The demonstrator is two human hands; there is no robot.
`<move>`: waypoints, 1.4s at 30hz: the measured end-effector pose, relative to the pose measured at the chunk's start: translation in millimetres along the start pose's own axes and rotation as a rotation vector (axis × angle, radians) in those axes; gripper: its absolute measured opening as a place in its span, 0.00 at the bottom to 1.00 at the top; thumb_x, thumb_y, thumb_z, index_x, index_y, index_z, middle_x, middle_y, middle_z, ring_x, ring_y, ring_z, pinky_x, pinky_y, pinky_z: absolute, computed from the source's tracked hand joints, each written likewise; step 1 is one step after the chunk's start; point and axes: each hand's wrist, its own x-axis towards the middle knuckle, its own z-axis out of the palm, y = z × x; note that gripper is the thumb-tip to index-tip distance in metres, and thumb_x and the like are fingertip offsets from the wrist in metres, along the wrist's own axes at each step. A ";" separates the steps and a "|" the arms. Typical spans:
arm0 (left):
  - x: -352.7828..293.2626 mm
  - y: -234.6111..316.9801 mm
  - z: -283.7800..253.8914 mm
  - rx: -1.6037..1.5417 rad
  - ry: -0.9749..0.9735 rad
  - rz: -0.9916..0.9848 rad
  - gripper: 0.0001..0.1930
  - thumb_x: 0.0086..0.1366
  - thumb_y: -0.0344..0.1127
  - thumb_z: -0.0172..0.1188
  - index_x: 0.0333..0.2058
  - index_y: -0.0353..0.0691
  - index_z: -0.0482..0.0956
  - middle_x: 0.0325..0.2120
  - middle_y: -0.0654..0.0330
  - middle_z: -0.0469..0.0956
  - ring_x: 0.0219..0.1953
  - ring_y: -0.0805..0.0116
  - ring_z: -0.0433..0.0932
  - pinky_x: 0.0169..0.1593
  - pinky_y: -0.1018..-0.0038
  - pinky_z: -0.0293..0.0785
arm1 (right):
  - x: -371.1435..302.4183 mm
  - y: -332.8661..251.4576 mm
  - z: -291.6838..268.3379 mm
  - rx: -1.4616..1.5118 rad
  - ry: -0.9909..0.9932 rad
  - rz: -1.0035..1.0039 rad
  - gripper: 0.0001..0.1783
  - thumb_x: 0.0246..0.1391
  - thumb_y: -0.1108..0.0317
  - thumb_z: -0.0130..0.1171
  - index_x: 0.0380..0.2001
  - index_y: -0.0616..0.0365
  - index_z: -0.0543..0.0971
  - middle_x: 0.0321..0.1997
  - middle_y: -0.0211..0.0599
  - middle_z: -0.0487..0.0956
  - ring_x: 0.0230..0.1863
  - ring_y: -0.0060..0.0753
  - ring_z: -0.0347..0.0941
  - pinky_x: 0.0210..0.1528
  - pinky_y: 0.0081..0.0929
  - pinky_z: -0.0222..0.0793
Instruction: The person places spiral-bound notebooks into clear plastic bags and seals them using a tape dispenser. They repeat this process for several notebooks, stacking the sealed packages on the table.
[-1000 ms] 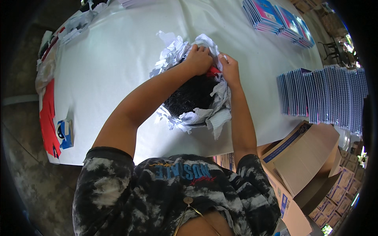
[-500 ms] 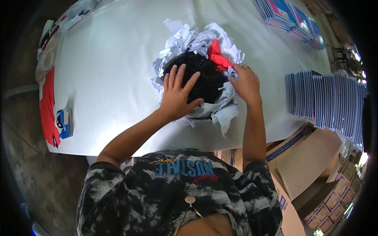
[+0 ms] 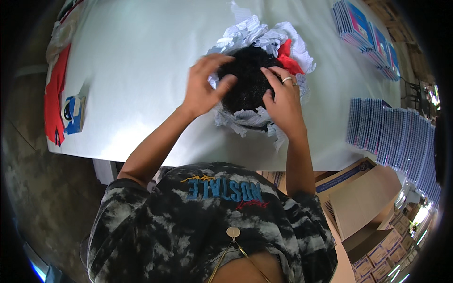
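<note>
A round black mass point(image 3: 245, 75) with a rough, slightly shiny surface sits on the white-covered table. What it is made of, I cannot tell. Crumpled pale lined paper point(image 3: 243, 34) rings it, and a bright red scrap point(image 3: 289, 60) is tucked in at the upper right. My left hand point(image 3: 204, 85), a little blurred, is over the left edge of the mass with thumb and fingers apart. On the other side, my right hand point(image 3: 284, 99) has its fingertips at the right part of the mass, below the red scrap; its thumb is spread from the fingers and nothing shows between them.
Stacks of spiral-bound notebooks point(image 3: 391, 137) stand at the right, with blue-covered ones point(image 3: 365, 35) farther back. An open cardboard box point(image 3: 361, 200) is below the table's right edge. A small blue box point(image 3: 74, 114) and red cloth point(image 3: 57, 89) lie at the left edge.
My left hand has lifted off the black mass and shifted to its left edge. My right hand has moved from the paper and red scrap onto the mass. The whole view has shifted.
</note>
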 end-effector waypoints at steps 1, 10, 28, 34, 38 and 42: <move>-13.3 -4.1 -1.6 0.090 0.118 -0.151 0.26 0.50 0.37 0.64 0.49 0.39 0.69 0.50 0.50 0.67 0.50 0.54 0.67 0.54 0.64 0.63 | -3.0 -7.2 5.5 0.057 0.026 -0.060 0.23 0.42 0.72 0.56 0.47 0.51 0.75 0.50 0.39 0.69 0.52 0.46 0.63 0.52 0.41 0.58; -61.4 -28.9 34.3 0.079 -0.090 -0.822 0.21 0.58 0.46 0.57 0.34 0.29 0.70 0.26 0.39 0.75 0.31 0.45 0.76 0.37 0.60 0.70 | -2.4 -31.9 69.0 -0.186 -0.071 -0.029 0.36 0.35 0.56 0.68 0.53 0.32 0.70 0.68 0.42 0.48 0.69 0.60 0.34 0.58 0.74 0.31; -42.3 13.0 1.1 0.362 0.165 -0.422 0.11 0.56 0.38 0.61 0.35 0.40 0.73 0.20 0.61 0.71 0.21 0.68 0.72 0.26 0.73 0.69 | -23.9 -25.4 12.2 0.051 -0.094 0.071 0.25 0.38 0.61 0.66 0.45 0.44 0.76 0.57 0.37 0.66 0.59 0.49 0.57 0.57 0.60 0.48; -6.1 25.2 17.7 0.300 -0.076 0.152 0.25 0.51 0.40 0.65 0.50 0.52 0.71 0.47 0.55 0.68 0.50 0.58 0.66 0.52 0.63 0.63 | -79.6 -15.7 19.6 -0.151 -0.238 0.111 0.19 0.37 0.69 0.66 0.37 0.56 0.77 0.40 0.39 0.74 0.50 0.40 0.66 0.53 0.40 0.54; 4.6 0.3 52.2 0.497 -0.114 0.191 0.30 0.53 0.50 0.61 0.56 0.65 0.65 0.58 0.58 0.59 0.60 0.56 0.56 0.60 0.54 0.51 | -117.8 7.3 45.9 -0.182 0.030 -0.090 0.16 0.30 0.73 0.63 0.30 0.50 0.78 0.34 0.28 0.74 0.47 0.34 0.67 0.52 0.34 0.54; 12.8 -13.0 67.6 0.564 -0.096 0.154 0.29 0.54 0.57 0.56 0.57 0.66 0.64 0.57 0.59 0.59 0.59 0.55 0.57 0.60 0.54 0.51 | -131.9 20.2 61.9 -0.080 0.232 -0.142 0.10 0.34 0.73 0.58 0.26 0.48 0.77 0.34 0.23 0.73 0.45 0.29 0.68 0.52 0.32 0.55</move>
